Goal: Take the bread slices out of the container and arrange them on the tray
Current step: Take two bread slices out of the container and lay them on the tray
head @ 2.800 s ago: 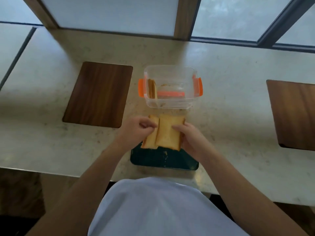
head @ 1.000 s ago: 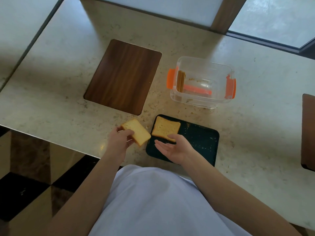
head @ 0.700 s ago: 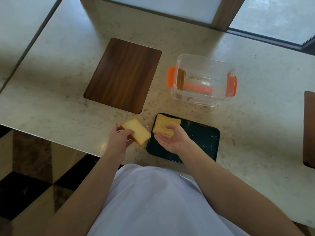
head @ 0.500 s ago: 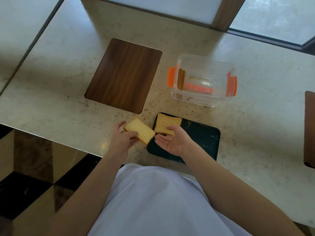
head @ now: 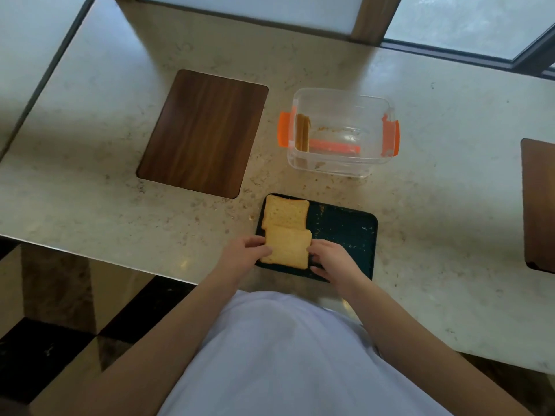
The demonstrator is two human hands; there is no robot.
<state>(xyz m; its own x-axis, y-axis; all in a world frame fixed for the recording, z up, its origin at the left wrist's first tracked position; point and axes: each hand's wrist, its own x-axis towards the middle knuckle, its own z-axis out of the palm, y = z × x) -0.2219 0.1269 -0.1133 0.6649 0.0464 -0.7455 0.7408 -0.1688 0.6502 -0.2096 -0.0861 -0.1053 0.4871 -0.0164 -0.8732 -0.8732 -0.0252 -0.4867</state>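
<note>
A dark tray [head: 345, 232] lies near the table's front edge. One bread slice [head: 286, 212] rests flat in its far left corner. A second slice [head: 287, 247] lies just in front of it on the tray's left side, overlapping the first one's near edge. My left hand [head: 244, 255] pinches this slice's left edge and my right hand [head: 332, 258] holds its right edge. Behind the tray stands a clear container [head: 339, 133] with orange clips; remaining bread [head: 301, 132] stands upright against its left wall.
A wooden inlay panel [head: 204, 132] sits in the stone table to the left of the container. Another wooden panel [head: 539, 202] shows at the right edge. Crumbs are scattered around the tray. The table's front edge runs just left of my left hand.
My left hand carried its slice rightward from beside the tray onto the tray's left side. My right hand, open half a second ago, now grips that slice's right edge.
</note>
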